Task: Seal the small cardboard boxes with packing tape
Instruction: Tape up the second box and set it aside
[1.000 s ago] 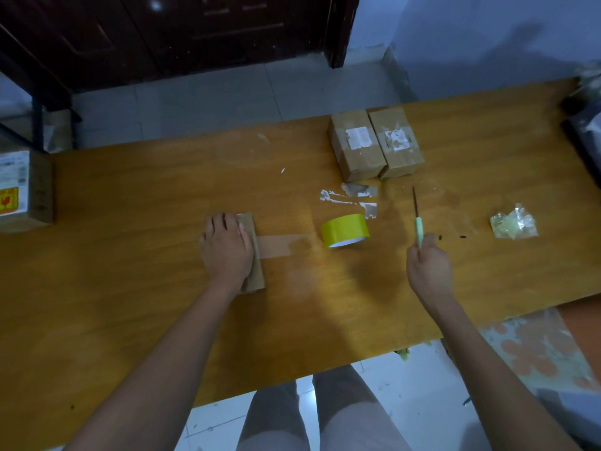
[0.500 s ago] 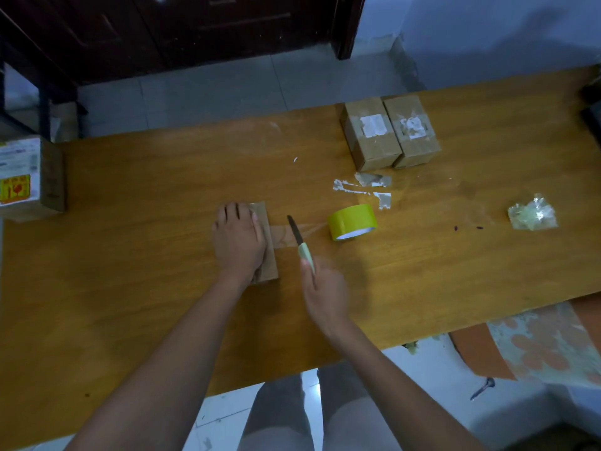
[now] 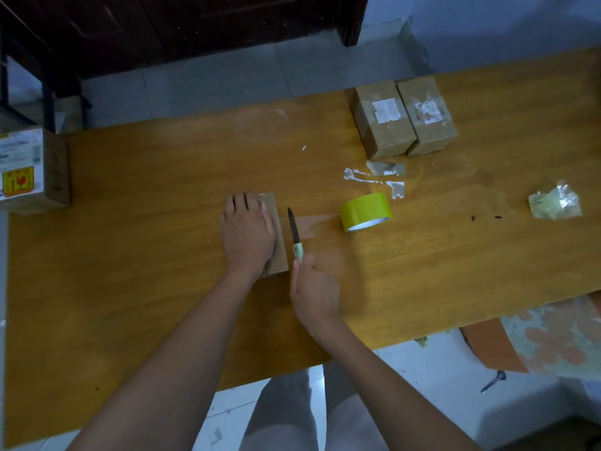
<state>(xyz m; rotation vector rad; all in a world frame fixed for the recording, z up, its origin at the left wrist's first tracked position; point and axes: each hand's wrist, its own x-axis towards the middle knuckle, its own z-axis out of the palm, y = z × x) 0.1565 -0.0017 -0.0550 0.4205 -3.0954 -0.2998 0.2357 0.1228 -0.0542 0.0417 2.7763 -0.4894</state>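
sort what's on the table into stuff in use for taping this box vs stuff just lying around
In use: small box under the left hand; knife in the right hand; tape strip; yellow tape roll.

Lying about: two boxes; tape scraps; crumpled plastic; printed carton.

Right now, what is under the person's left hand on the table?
A small cardboard box lies under the left hand, which presses flat on it. Only its right edge shows; the hand covers the rest of its top.

Dim, bluish light, soft shadows on the table (image 3: pixel 130 255), slight blur and wide-angle bending toward the edges.
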